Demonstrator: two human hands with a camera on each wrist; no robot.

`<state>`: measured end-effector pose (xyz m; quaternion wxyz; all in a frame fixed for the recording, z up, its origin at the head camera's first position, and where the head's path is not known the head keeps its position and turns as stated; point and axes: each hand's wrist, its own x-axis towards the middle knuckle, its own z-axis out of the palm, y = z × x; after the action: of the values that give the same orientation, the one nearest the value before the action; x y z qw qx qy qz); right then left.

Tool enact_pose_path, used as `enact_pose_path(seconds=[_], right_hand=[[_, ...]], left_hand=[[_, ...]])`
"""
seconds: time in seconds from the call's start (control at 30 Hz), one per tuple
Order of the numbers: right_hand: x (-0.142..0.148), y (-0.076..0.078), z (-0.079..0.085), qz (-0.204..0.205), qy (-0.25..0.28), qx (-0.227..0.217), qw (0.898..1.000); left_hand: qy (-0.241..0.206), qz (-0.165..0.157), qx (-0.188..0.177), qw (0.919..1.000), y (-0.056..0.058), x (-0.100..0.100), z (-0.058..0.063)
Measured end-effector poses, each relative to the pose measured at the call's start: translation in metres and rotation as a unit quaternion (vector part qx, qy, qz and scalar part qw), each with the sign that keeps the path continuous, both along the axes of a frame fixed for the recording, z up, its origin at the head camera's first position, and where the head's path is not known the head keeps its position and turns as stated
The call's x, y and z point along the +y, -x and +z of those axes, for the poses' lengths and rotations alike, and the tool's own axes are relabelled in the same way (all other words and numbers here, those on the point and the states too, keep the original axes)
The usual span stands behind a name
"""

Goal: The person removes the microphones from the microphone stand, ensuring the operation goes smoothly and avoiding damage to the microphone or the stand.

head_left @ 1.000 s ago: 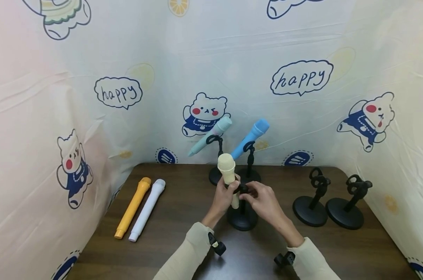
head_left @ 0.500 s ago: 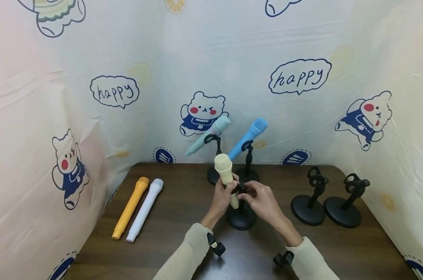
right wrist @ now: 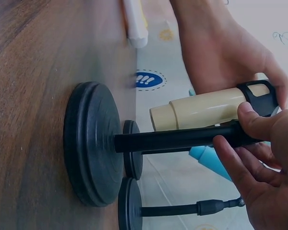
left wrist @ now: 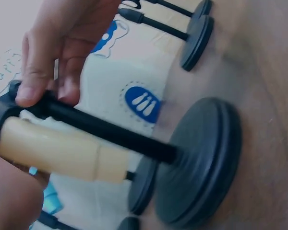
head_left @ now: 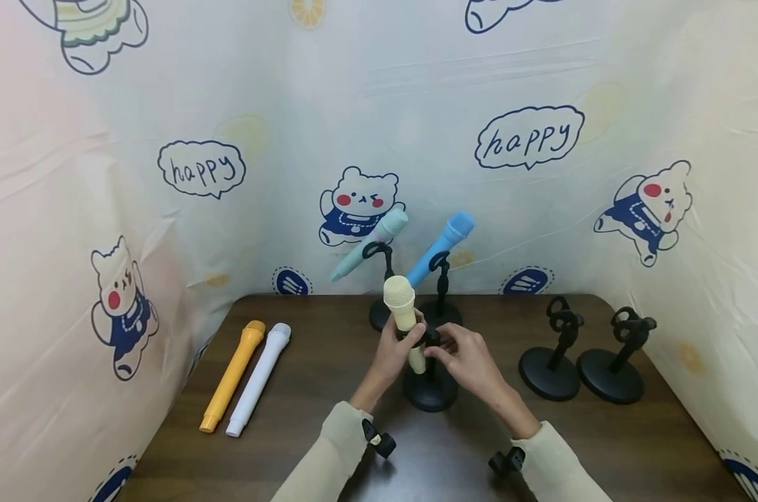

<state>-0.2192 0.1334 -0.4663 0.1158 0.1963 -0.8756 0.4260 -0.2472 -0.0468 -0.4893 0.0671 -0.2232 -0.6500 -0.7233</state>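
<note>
From afar, I watch the left hand (head_left: 391, 354) grip a cream microphone (head_left: 399, 295) and the right hand (head_left: 471, 357) pinch a black stand (head_left: 430, 396), which uneven pushing could tip.

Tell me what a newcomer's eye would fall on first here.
The cream microphone above the middle of the table would likely draw the eye first, held in the left grip while the right grip pinches its black stand. Behind it, the teal microphone and the blue microphone slant upward on their own stands before a cartoon-printed backdrop. At the left lie the orange microphone and the white microphone, side by side.
</note>
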Motion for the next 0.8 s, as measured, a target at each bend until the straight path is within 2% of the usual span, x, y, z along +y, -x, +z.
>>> enact_pose_path(seconds=[0.13, 0.27, 0.43, 0.6, 0.8], right_hand=[[-0.001, 0.0, 0.002, 0.009, -0.004, 0.013, 1.0], [-0.001, 0.001, 0.002, 0.011, -0.003, 0.025, 1.0], [-0.001, 0.001, 0.001, 0.005, 0.0, 0.025, 1.0], [0.0, 0.0, -0.002, -0.004, 0.001, 0.023, 1.0], [-0.002, 0.0, -0.002, -0.006, 0.002, 0.02, 1.0]], left_hand=[[0.04, -0.004, -0.007, 0.9992, -0.001, -0.015, 0.011], [0.07, 0.003, 0.02, 0.9973, -0.002, -0.028, 0.027], [0.119, 0.04, 0.041, 0.9912, -0.005, -0.038, 0.045], [0.18, 0.077, 0.045, 0.9796, -0.009, -0.04, 0.05], [0.175, 0.105, 0.064, 0.9769, -0.012, -0.038, 0.052]])
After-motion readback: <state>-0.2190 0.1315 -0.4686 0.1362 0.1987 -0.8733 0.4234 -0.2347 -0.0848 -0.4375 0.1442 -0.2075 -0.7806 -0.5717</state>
